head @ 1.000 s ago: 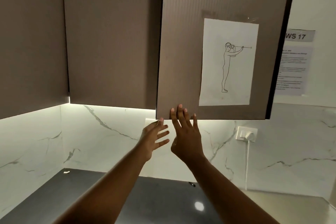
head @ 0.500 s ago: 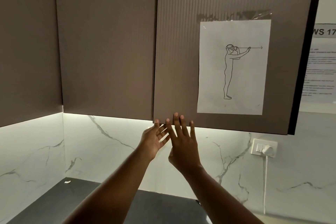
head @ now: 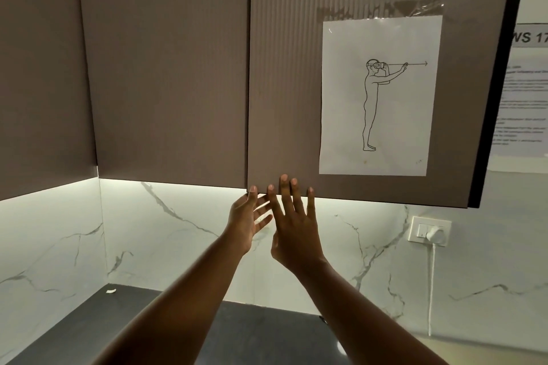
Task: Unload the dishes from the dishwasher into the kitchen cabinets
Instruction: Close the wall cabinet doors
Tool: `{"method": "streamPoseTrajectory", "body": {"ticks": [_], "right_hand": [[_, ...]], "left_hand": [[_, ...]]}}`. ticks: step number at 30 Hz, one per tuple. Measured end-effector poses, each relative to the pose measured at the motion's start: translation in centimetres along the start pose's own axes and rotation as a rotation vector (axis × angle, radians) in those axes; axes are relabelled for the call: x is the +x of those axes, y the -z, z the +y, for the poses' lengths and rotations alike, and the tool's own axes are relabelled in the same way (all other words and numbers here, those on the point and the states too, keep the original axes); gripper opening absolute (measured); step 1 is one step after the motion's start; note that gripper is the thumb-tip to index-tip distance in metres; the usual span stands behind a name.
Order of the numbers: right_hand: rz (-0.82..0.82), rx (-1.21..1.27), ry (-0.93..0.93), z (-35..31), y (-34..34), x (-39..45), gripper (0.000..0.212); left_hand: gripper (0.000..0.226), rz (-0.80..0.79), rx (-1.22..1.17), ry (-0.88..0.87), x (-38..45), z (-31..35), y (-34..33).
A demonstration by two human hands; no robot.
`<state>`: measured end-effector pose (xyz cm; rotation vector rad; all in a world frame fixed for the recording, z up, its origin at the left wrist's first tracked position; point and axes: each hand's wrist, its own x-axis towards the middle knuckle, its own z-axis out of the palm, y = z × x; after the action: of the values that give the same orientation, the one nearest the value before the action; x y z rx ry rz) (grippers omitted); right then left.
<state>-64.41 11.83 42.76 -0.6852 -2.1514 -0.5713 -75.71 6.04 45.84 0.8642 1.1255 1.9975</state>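
A brown ribbed upper cabinet door (head: 284,98) fills the upper middle of the head view, with a white sheet (head: 379,95) showing a line drawing taped to it. My right hand (head: 293,228) is raised with straight, spread fingers whose tips lie on the door's bottom edge near its lower left corner. My left hand (head: 247,219) is just to its left, palm turned inward, fingers straight, fingertips at the same corner. Neither hand holds anything. No dishes and no dishwasher are in view.
More closed brown cabinet doors (head: 166,68) extend to the left. Below them runs a lit white marble backsplash (head: 166,231) and a dark countertop (head: 267,338). A wall socket (head: 430,231) with a white plug and cord is at right, and printed notices (head: 525,98) hang further right.
The cabinet door has swung toward shut and now lies nearly flush with its neighbour. Both hands followed its bottom edge, and the view shifted up and closer.
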Motion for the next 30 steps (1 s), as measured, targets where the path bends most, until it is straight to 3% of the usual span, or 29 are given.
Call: {"method": "streamPoseTrajectory", "body": {"ticks": [4,7,11,15,21,30], "right_hand": [[-0.052,-0.018,-0.014,-0.4,0.9,-0.1,0.104],[-0.093,-0.033,0.0,-0.2,1.6,-0.5,0.101],[-0.166,-0.044,0.01,0.7,3.0,-1.8,0.086],[-0.246,-0.079,-0.016,1.7,4.2,-4.5,0.074],[-0.336,-0.164,-0.146,0.7,6.2,-9.4,0.066],[-0.441,-0.166,-0.252,-3.7,10.4,-18.6,0.061]], "left_hand": [[0.024,0.038,-0.017,0.057,-1.0,0.5,0.1],[0.029,0.016,0.1,0.062,-2.4,0.7,0.7],[0.023,0.001,0.408,-0.002,-4.5,1.2,1.5],[0.005,-0.01,0.835,-0.185,-6.0,0.9,3.0],[0.027,-0.118,0.961,-0.149,-10.6,-0.6,5.2],[0.037,-0.204,1.206,-0.137,-18.5,-4.2,8.9]]}}
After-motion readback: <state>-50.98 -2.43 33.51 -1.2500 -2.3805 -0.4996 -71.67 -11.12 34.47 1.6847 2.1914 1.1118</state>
